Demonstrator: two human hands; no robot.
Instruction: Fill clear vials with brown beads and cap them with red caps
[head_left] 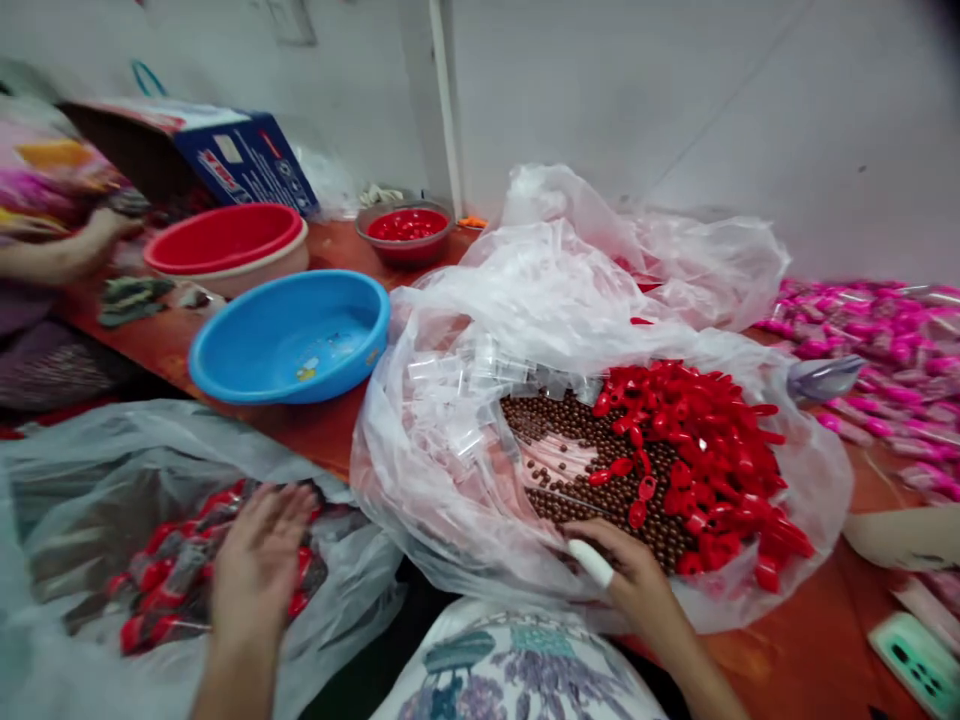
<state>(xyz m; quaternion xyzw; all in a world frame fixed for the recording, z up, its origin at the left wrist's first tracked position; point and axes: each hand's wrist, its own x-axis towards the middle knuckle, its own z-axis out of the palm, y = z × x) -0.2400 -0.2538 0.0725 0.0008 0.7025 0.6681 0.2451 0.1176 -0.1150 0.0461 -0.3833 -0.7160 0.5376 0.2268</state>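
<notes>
My left hand [262,555] is open, slightly blurred, fingers stretched out above a clear plastic bag [82,440]. In that bag lie several small clear packs with red ends and dark contents [176,585]. My right hand [626,565], a white cover on one digit, is at the near rim of a large clear plastic bag [420,540]. Its fingertips are close together by a pinkish fold of plastic; what they hold, if anything, I cannot make out. Inside are brown beads [652,510], red plastic pieces [705,450] and small clear plastic pieces [450,390]. A thin rod lies on the beads.
A blue basin [247,345], a red basin [225,240] and a bowl of red pieces [405,228] stand on the red table [757,660]. Pink packs [877,330] lie right, beside a phone [915,660]. Another person's arm [67,255] reaches in left near a cardboard box [247,160].
</notes>
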